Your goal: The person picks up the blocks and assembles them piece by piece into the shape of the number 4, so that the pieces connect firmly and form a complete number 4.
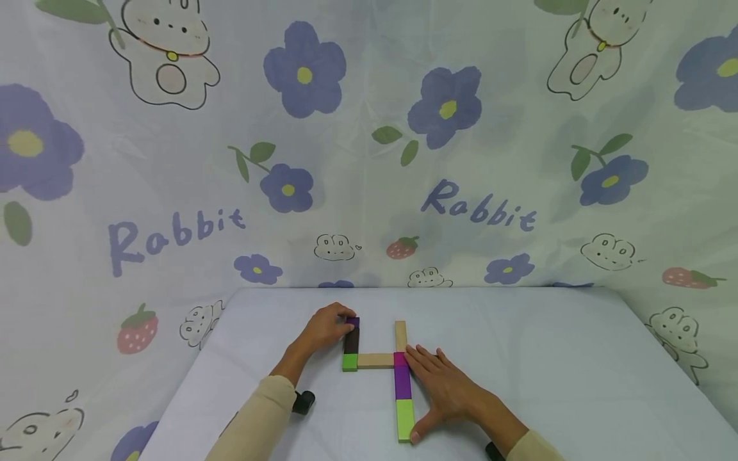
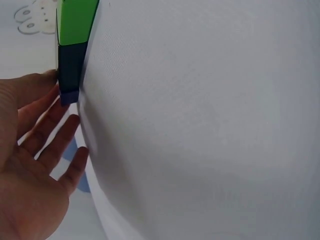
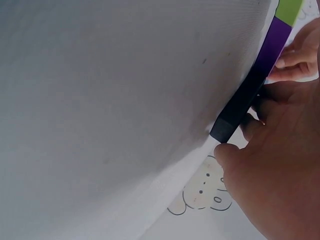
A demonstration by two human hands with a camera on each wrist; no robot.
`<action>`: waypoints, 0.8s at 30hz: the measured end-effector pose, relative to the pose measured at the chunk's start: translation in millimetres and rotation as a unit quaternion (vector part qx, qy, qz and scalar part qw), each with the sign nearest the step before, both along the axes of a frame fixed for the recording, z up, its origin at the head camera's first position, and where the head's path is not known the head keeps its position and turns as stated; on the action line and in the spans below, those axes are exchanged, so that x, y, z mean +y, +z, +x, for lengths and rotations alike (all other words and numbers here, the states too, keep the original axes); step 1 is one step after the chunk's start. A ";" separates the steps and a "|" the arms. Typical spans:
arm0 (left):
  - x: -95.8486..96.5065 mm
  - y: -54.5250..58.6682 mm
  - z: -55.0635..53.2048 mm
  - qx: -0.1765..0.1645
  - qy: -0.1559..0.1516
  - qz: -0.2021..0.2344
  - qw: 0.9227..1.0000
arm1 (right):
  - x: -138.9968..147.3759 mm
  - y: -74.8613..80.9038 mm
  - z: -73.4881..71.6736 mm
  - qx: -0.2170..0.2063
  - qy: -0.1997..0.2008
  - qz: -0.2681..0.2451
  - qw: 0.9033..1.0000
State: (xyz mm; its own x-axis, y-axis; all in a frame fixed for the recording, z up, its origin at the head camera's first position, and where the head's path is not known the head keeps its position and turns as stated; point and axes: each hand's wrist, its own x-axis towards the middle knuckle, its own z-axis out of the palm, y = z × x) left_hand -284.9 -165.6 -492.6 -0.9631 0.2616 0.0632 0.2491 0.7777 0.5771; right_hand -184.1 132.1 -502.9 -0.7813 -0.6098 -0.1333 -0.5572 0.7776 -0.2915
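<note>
Flat rectangular blocks lie end to end on the white table, in a shape like a 4. The left column has a purple block (image 1: pixel 353 322), a dark brown block (image 1: pixel 351 341) and a green block (image 1: pixel 350 363). A wooden block (image 1: pixel 376 361) bridges to the right column: another wooden block (image 1: pixel 400 336), a pink block (image 1: pixel 400 359), a violet block (image 1: pixel 403 382) and a lime block (image 1: pixel 405 420). My left hand (image 1: pixel 324 328) pinches the purple block between thumb and fingers. My right hand (image 1: pixel 446 387) lies along the right column, fingers extended, fingertips by the pink block, thumb at the lime block's near end.
The white-covered table (image 1: pixel 519 339) extends around the blocks. Behind it hangs a cloth (image 1: pixel 357 160) printed with flowers and rabbits. A small black device (image 1: pixel 303 402) shows at the left wrist, and another black piece (image 1: pixel 494 451) near the right.
</note>
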 end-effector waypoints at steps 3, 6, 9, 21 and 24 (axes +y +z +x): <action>0.0 -0.3 0.6 -0.001 -0.001 0.000 1.000 | 0.3 -0.6 -0.2 0.001 0.002 0.000 1.000; 0.4 0.2 1.7 -0.003 0.003 0.003 1.000 | 0.5 -0.8 -0.3 0.001 0.003 -0.001 1.000; 0.4 0.3 2.0 -0.004 0.007 0.005 1.000 | 0.5 -0.5 -0.7 0.003 0.005 -0.003 1.000; 0.7 0.8 5.9 -0.010 0.011 0.016 1.000 | -0.2 1.6 -0.7 -0.007 0.006 -0.009 1.000; 1.2 2.1 7.0 -0.015 0.013 0.021 1.000 | 1.3 3.2 -0.5 -0.011 0.003 -0.022 1.000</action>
